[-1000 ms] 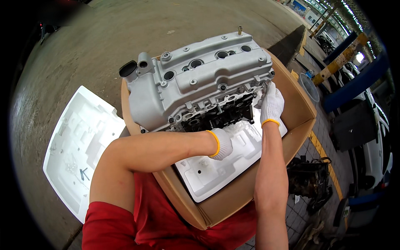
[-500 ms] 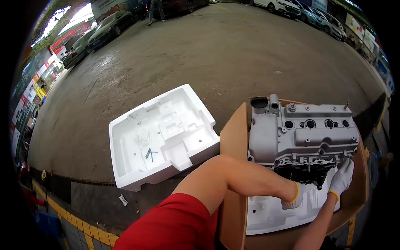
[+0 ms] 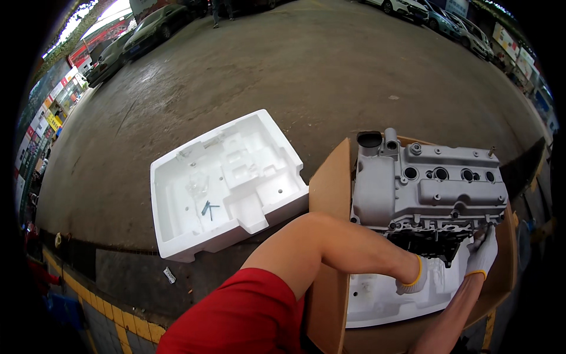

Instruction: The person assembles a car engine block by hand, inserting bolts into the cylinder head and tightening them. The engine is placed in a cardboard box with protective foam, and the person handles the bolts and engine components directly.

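Observation:
A grey engine [image 3: 445,194] with a row of round openings in its cover stands in an open cardboard box [image 3: 329,236], above a white foam base [image 3: 377,312]. My left arm crosses the box's near-left flap. My left hand [image 3: 413,282], in a white knit glove with a yellow cuff, is low beside the engine's dark underside [image 3: 433,245]; its fingers are hidden. My right hand [image 3: 483,256], gloved alike, is at the engine's lower right corner, its fingers bent up against the edge and partly out of sight.
Left of the box, a white foam tray [image 3: 194,248] lies on the ground with a few bolts [image 3: 207,208] and a clear plastic bag [image 3: 199,186] in it. A small white packet [image 3: 170,275] lies nearer. Parked cars [image 3: 156,32] line the far side, where a person [image 3: 223,12] stands.
My right hand has shifted slightly and curled in more at the engine's corner. My left hand stays nearly in place. The view has tilted a little, and the far person has moved.

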The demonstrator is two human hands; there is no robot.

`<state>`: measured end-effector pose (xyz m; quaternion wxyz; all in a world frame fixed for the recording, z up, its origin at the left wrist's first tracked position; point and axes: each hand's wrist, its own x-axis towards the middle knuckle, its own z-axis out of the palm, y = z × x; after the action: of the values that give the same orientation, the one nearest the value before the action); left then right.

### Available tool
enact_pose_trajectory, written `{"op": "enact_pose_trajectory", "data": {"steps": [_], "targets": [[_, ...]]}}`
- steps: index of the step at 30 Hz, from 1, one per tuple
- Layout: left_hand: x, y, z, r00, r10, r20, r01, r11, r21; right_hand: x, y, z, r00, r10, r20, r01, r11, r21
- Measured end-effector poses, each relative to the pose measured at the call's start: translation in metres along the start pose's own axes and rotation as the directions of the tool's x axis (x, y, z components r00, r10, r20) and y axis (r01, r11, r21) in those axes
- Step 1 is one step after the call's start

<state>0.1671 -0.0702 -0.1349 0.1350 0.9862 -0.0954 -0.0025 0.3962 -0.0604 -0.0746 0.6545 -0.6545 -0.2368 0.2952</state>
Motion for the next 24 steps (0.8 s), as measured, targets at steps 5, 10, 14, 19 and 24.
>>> {"op": "enact_pose_trajectory", "data": {"steps": [5, 10, 14, 19, 24], "targets": [[0.004, -0.001, -0.002, 0.977, 0.057, -0.205, -0.051, 0.998, 0.032, -0.013, 0.012, 0.003, 0.731, -0.681, 0.046, 0.418, 0.394, -0.818], [0.006, -0.004, -0.007, 0.93, 0.086, -0.357, -0.065, 0.995, 0.069, -0.013, 0.007, 0.009, 0.82, -0.572, 0.012, 0.374, 0.52, -0.768], [0.01, 0.001, -0.011, 0.9, 0.119, -0.418, -0.092, 0.992, 0.084, -0.003, 0.011, -0.002, 0.934, -0.35, -0.071, 0.291, 0.862, -0.416], [0.011, 0.0, -0.009, 0.881, 0.123, -0.457, -0.087, 0.991, 0.099, -0.014, -0.004, 0.016, 0.993, 0.026, -0.112, -0.011, 0.991, 0.135], [0.013, -0.004, -0.009, 0.838, 0.136, -0.528, -0.072, 0.988, 0.139, -0.016, -0.001, 0.012, 0.997, 0.055, 0.06, -0.067, 0.975, 0.214]]}}
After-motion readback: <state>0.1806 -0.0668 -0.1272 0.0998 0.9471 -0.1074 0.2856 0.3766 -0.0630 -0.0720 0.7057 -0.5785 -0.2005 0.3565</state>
